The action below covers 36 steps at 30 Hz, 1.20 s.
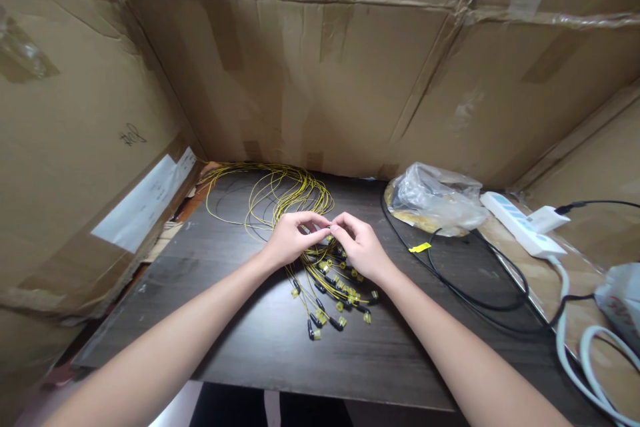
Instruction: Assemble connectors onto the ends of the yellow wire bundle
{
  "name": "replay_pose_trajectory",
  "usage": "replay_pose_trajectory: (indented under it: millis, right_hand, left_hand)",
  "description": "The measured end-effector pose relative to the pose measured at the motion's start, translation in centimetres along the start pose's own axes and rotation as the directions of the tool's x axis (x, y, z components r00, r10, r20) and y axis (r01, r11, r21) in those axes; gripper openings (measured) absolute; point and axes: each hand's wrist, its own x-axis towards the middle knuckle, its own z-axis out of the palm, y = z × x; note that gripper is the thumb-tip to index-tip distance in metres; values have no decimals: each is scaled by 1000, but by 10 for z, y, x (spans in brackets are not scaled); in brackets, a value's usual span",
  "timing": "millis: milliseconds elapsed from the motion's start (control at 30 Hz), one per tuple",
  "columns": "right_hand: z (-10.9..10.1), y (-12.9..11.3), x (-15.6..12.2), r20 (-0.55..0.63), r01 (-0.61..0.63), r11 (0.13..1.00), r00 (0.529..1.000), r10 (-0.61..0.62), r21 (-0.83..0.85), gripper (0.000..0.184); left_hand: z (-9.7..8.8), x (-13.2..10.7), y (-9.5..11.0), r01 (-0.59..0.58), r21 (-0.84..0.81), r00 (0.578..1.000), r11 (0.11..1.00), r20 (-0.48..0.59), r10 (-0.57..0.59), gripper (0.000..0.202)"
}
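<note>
Both hands meet fingertip to fingertip over a bundle of thin yellow and black wires (305,190) on the dark tabletop. My left hand (293,237) is closed in a pinch, thumb against fingers. My right hand (360,247) pinches at the same spot from the other side. What sits between the fingertips is too small and covered to make out. Under and in front of the hands, the wire ends fan out with several black connectors (336,323) and translucent yellow clips or caps (367,317).
Cardboard walls (300,80) enclose the dark table (240,347) at the back and sides. At the right lie a clear plastic bag (435,197), a black cable (450,283) with a yellow tag, and a white power strip (523,223). A thick white cord (563,320) hangs nearby.
</note>
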Motion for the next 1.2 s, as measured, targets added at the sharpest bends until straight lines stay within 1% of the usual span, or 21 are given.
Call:
replay_pose_trajectory:
  millis: [133,200,267,367,433,600,667,733,833,900,1067,1133,1200]
  right_hand:
    - [0,2,1,38,12,999,999,-10,-31,39]
    - [0,3,1,54,11,999,999,-9,-32,42]
    - [-1,3,1,48,14,1000,999,-13,-25,40]
    - [-1,3,1,24,16,1000,1000,-16,-9,29]
    - [-1,3,1,23,9,1000,1000,-9,-2,25]
    - [0,7,1,63,-8,1000,998,8,3,41]
    - [1,7,1,60,-16,1000,998,15,9,44]
    - [1,7,1,42,-15,1000,999,14,12,41]
    - [0,5,1,24,-14,999,1000,13,34,28]
    - [-1,5,1,29,-17,999,999,15,45,25]
    - [1,8,1,56,-26,999,998,25,24,44]
    - [1,8,1,58,-30,999,998,29,25,46]
    - [1,7,1,48,-31,999,998,30,35,42]
  left_hand:
    - [-1,-1,-1,-54,25,998,998,-11,54,14]
    - [0,-1,-1,-69,45,997,997,-14,70,15]
    - [0,-1,-1,-71,62,997,996,-19,72,15]
    - [1,-1,-1,-64,71,998,995,-22,65,14]
    - [0,-1,-2,-57,65,998,996,-16,58,15]
    - [0,-1,-2,-87,69,996,994,-4,87,15]
    - [1,-2,-1,-101,76,995,992,-7,102,14]
    - [1,-3,0,-98,77,995,992,-14,100,13]
    - [1,-3,-1,-83,79,996,993,-23,85,12]
    - [1,-2,-2,-79,80,997,994,-18,81,12]
    - [0,-3,-1,-108,88,994,990,-1,108,13]
    - [1,-3,-1,-110,95,994,989,-3,110,13]
    - [1,-3,-1,-108,97,994,989,-9,110,13]
